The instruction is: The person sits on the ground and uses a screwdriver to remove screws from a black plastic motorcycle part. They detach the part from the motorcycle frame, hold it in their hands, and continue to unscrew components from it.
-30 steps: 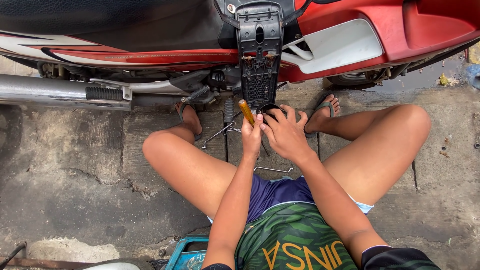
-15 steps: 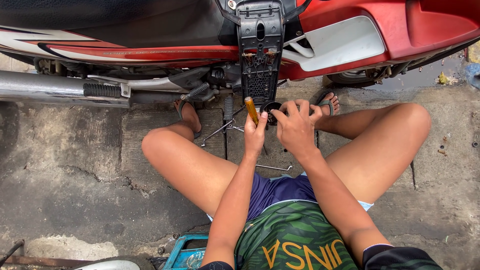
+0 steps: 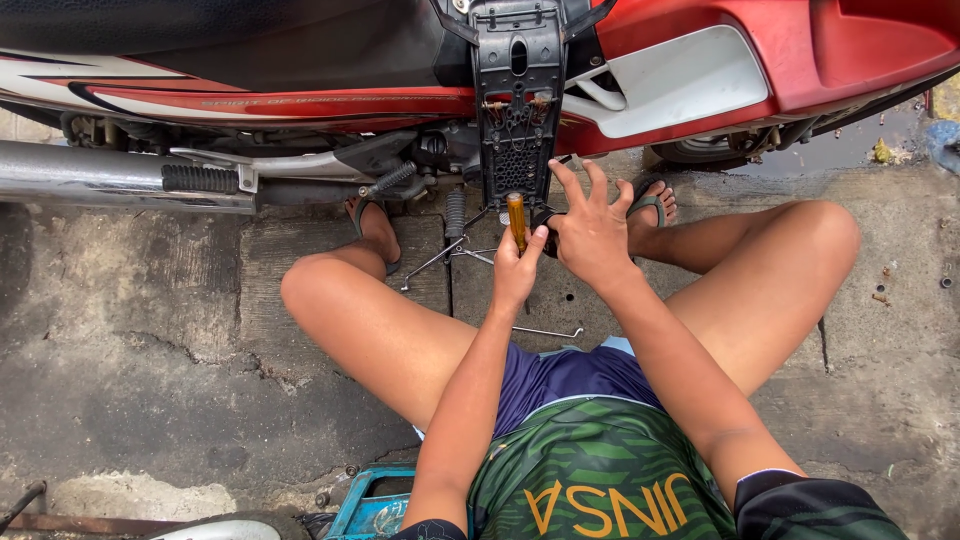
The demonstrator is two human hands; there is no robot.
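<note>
The left hand (image 3: 515, 270) is still gripping the screwdriver (image 3: 516, 220) upright below the black panel (image 3: 518, 110), while the right hand (image 3: 592, 232) is spreading its fingers (image 3: 566, 180) wider than before, lifting off the small black part (image 3: 545, 218).

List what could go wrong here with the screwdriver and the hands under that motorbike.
The left hand grips the amber-handled screwdriver right beside the right hand, whose fingers are spread; a slip might jab them. Both sandalled feet rest under the motorbike, so they could be pinched if it shifted.
</note>
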